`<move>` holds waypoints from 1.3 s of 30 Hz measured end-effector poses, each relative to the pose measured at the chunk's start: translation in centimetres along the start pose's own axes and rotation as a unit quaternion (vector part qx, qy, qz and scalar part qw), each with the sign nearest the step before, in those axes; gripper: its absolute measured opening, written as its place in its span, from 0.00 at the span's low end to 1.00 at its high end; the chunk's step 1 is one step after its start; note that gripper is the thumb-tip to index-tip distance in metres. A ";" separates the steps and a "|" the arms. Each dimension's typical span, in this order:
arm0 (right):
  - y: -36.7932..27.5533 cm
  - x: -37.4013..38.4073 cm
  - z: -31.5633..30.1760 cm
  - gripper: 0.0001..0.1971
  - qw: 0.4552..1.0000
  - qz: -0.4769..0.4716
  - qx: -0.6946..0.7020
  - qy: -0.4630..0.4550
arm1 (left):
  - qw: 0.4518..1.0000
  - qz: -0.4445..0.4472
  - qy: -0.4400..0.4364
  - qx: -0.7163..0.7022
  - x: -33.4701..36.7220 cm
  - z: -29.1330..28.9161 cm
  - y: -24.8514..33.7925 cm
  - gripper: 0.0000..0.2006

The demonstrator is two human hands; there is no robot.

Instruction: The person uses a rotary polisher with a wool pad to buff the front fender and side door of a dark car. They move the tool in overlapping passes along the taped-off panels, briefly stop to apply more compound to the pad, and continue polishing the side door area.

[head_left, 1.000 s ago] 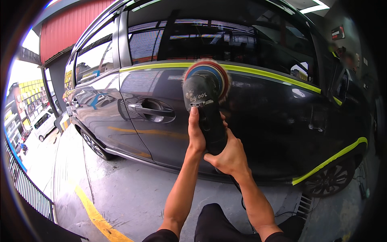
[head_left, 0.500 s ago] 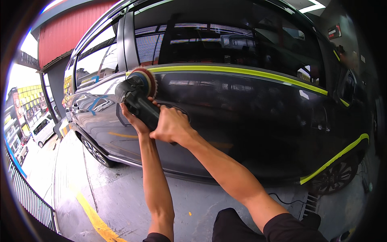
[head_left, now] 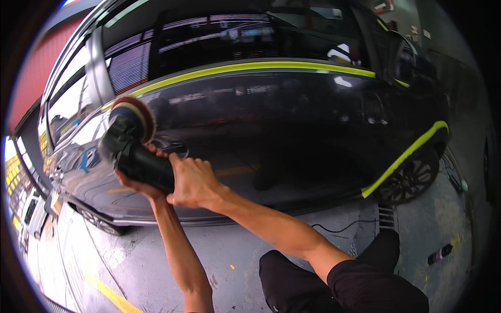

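A black car polisher (head_left: 143, 163) is held in both my hands. Its round, layered pad (head_left: 148, 121), with a red rim and a shaggy edge, is up against the upper part of the dark grey car door (head_left: 250, 141), just below yellow-green masking tape (head_left: 250, 66). My left hand (head_left: 140, 187) cups the polisher's body from below, its fingers partly hidden behind the tool. My right hand (head_left: 197, 182) is closed around the rear end of the body. The door handle (head_left: 177, 147) is close to the right of the polisher.
More yellow-green tape (head_left: 407, 159) edges the arch over the front wheel (head_left: 409, 180). A black cable (head_left: 339, 229) lies on the grey floor (head_left: 240, 292), near a drain grate (head_left: 386, 215). A dark bottle (head_left: 440, 254) lies at the right. The side mirror (head_left: 407, 60) juts out.
My view has tilted down and swung right, so the car appears further left and higher. Both hands still grip the polisher, which has turned to a flatter angle near the tape.
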State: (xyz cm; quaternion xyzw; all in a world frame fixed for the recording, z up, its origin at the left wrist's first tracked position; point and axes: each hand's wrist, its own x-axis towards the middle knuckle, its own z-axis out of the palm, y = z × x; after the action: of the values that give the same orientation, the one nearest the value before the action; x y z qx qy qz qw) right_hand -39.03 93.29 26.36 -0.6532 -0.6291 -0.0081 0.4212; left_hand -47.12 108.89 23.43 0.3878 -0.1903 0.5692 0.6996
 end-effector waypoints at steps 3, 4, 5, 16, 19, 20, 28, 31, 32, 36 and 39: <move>3.4 -5.6 -0.1 0.33 0.996 -0.019 0.071 0.057 | 0.994 0.008 -0.102 0.029 -5.6 1.1 -2.5 0.54; 4.7 -7.6 -0.5 0.34 0.994 -0.002 0.084 0.076 | 0.993 0.007 -0.108 0.044 -7.5 2.2 -4.6 0.54; 6.2 -9.3 -0.6 0.34 0.991 0.008 0.102 0.091 | 0.991 0.012 -0.111 0.066 -9.2 2.9 -6.5 0.55; 13.1 -18.8 -8.5 0.40 0.968 0.138 0.111 0.176 | 0.973 -0.159 -0.147 0.080 -14.5 11.5 -18.7 0.51; 15.5 -20.5 -9.2 0.41 0.953 0.104 0.153 0.241 | 0.958 -0.176 -0.156 0.162 -14.7 14.7 -20.2 0.45; 15.2 -21.2 -9.9 0.42 0.949 0.109 0.151 0.254 | 0.961 -0.168 -0.160 0.151 -14.9 16.1 -20.2 0.45; 13.8 -23.3 -14.3 0.31 0.933 0.138 0.197 0.268 | 0.908 -0.238 -0.199 0.281 -14.9 22.5 -18.3 0.37; 14.5 -23.1 -13.5 0.26 0.932 0.118 0.174 0.295 | 0.920 -0.204 -0.155 0.296 -16.0 22.8 -18.3 0.41; 14.3 -23.1 -13.3 0.27 0.931 0.119 0.174 0.298 | 0.924 -0.191 -0.128 0.307 -16.5 23.0 -18.4 0.42; 12.9 -23.1 -13.4 0.28 0.937 0.140 0.124 0.296 | 0.940 -0.103 -0.118 0.303 -16.9 20.2 -21.3 0.45; 12.8 -23.8 -14.0 0.30 0.940 0.144 0.109 0.288 | 0.944 -0.112 -0.118 0.289 -16.9 20.6 -21.9 0.43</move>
State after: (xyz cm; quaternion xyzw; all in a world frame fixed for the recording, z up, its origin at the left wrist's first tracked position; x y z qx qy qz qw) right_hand -26.08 67.94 15.57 -0.6570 -0.3767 -0.0667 0.6496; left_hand -27.56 81.19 17.24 0.6562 -0.0542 0.4678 0.5896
